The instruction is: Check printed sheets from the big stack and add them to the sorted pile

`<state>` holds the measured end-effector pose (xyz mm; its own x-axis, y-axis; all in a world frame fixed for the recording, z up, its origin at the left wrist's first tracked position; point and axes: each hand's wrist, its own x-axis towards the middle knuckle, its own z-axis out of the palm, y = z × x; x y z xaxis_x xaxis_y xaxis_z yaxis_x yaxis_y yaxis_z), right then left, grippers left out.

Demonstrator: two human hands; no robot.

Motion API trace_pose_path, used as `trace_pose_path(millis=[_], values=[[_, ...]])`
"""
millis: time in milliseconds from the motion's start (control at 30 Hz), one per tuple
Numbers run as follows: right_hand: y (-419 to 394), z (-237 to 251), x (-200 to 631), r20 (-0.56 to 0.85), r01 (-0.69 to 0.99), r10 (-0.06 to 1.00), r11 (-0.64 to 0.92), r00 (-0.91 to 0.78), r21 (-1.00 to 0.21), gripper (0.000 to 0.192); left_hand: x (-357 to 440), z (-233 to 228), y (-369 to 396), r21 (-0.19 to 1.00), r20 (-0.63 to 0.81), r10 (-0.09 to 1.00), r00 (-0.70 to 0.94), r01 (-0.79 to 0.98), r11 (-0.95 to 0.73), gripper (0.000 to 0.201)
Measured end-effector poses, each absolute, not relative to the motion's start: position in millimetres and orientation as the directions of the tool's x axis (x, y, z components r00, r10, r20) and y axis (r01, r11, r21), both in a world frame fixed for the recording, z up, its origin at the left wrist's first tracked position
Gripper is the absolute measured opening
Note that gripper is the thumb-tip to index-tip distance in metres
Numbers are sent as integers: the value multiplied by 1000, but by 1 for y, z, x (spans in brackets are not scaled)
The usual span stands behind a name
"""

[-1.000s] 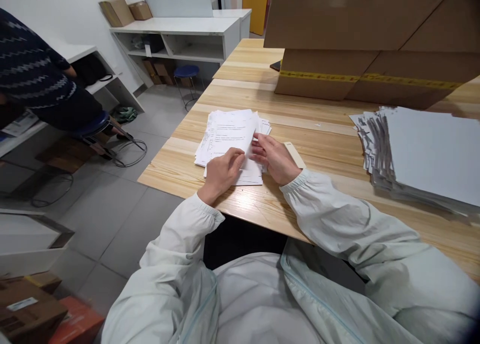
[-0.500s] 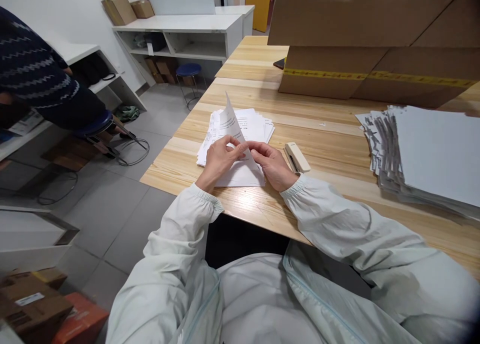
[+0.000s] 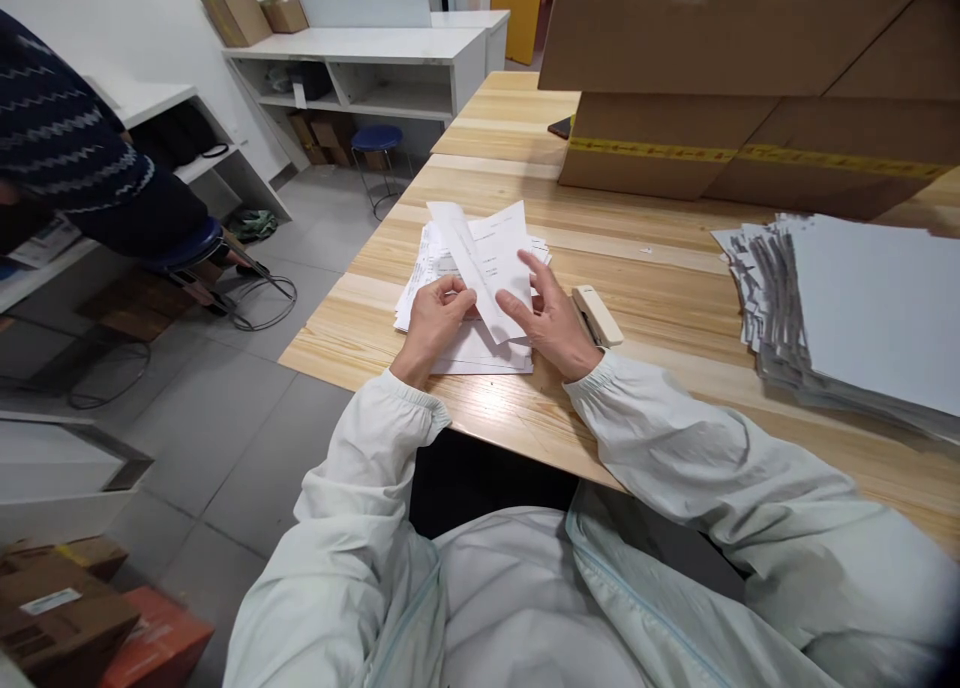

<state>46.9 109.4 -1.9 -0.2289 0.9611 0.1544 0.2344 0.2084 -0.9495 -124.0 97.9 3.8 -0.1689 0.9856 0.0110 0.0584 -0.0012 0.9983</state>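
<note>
My left hand [image 3: 439, 320] pinches a printed sheet [image 3: 466, 258] between thumb and fingers; it leans up to the left with its top bent. In my right hand [image 3: 551, 313] is a second printed sheet [image 3: 504, 243], fanned out to the right. The thumb lies on its front and the fingers spread along its right edge, partly behind it. Both papers are raised over a loose stack of printed papers [image 3: 420, 280] near the table edge. Beside my right wrist lies a cream stapler [image 3: 598, 315], not touched by the fingers.
A tall pile of white paper [image 3: 885, 308] with uneven edges sits on the right of the wooden table [image 3: 360, 318]. Large cardboard boxes [image 3: 660, 148] stand behind it. At the left, a person in a patterned top [image 3: 67, 128] is by a blue stool [image 3: 187, 246].
The sheets have come apart into a V, one leaning left and one right. My right hand has opened its fingers wider along the right sheet; my left hand keeps its pinch.
</note>
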Motion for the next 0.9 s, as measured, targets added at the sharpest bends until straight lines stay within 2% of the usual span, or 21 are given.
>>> trace_pose_path(millis=[133,167,233,267,333,400,467,500,567,667,733,800,900], values=[[108,1,48,146,465,924,309,-354,-829,83,-122,9,91,997,77,996,-52,18,-76,18],[109,-1,48,162,479,917,334,-365,-812,78,-121,10,89,995,91,996,-5,34,-91,19],[113,-9,45,198,470,918,351,-344,-810,51,-119,10,88,991,114,993,44,70,-117,25],[115,-12,45,210,442,927,336,-311,-831,37,-119,9,88,987,139,990,10,85,-139,29],[118,-17,46,226,330,946,295,-231,-897,29,-121,6,91,971,237,947,-215,93,-222,33],[116,-16,53,260,181,953,287,-157,-941,27,-127,3,96,941,327,799,-504,93,-327,31],[105,-11,68,302,78,947,311,-109,-947,22,-134,3,100,926,317,695,-645,54,-373,25],[97,-8,77,307,56,947,313,-92,-948,20,-137,4,101,933,276,709,-649,3,-361,25],[79,-4,99,295,54,954,298,-53,-953,17,-137,9,96,949,152,825,-544,-152,-275,31],[49,-6,128,265,91,964,264,-2,-960,15,-124,18,71,906,-42,987,-157,-422,-28,45],[31,-11,141,213,114,976,216,-45,-970,17,-109,20,49,821,-100,990,100,-554,139,56],[18,-17,151,131,127,982,149,-139,-981,18,-95,18,30,737,-118,976,184,-643,211,53],[9,-23,165,14,156,962,59,-271,-986,23,-83,12,15,645,-194,962,193,-713,274,45]])
